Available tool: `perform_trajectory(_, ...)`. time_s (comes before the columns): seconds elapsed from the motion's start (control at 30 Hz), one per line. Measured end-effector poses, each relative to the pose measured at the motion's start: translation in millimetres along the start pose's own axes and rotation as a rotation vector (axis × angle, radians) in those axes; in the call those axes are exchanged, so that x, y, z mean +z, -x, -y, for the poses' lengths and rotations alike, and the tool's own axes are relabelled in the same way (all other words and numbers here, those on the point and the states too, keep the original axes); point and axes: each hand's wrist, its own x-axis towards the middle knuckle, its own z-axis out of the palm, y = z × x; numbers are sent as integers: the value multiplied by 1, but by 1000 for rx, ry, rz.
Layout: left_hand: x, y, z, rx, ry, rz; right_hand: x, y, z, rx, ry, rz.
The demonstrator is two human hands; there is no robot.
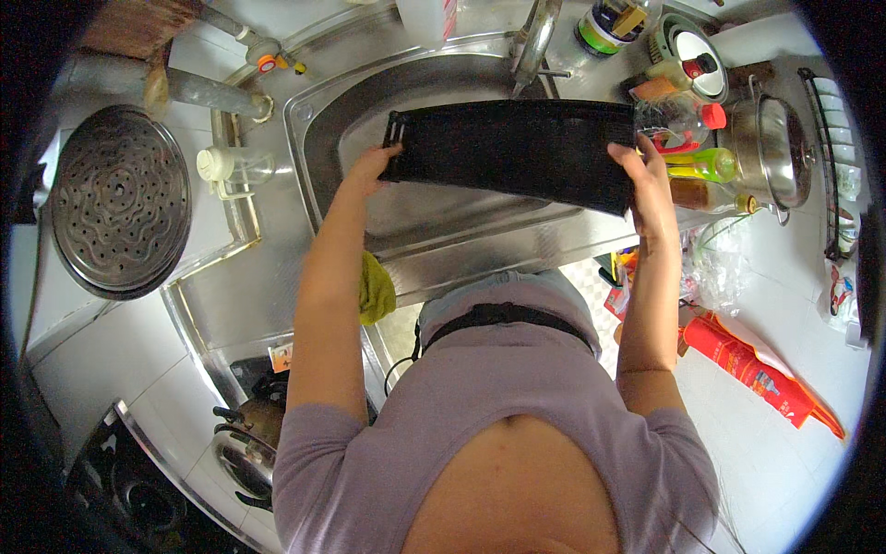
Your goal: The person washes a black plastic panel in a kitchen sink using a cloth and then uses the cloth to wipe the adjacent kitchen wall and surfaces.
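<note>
A long black rectangular tray or panel (509, 149) is held level over the stainless steel sink (374, 239). My left hand (376, 166) grips its left end, close to some narrow slots. At the opposite end, my right hand (644, 170) holds the side with the thumb on the face towards me. The tray hides much of the sink basin. Behind it rises the metal faucet (536, 45), its spout ending near the tray's far edge.
Bottles (702, 166) and a steel pot (775, 149) crowd the right. A green cloth (376, 291) hangs by the sink's front edge. On the left are a clear jug (239, 166) and a perforated steamer plate (121, 201). A kettle (246, 453) sits lower left.
</note>
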Motion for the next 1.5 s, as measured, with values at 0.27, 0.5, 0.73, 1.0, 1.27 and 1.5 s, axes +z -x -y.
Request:
perform_trajectory(0.27,60,-3,-21,107,57,-174,-19,28,7,-255,110,-114)
perform_trajectory(0.5,64,-39,-3,293,875,-9,-37,8,-41,-367,-22,-39)
perform_trajectory(0.73,81,5,-19,362,1259,105,-24,-46,-105,-272,-284,0)
perform_trajectory(1.0,105,20,2,286,1259,-5,37,-63,-143,58,-571,204)
perform_trajectory(1.27,93,26,9,409,1274,251,25,-107,-189,396,-436,94)
perform_trajectory(1.5,96,33,-9,497,946,92,25,-110,-196,400,-125,-21)
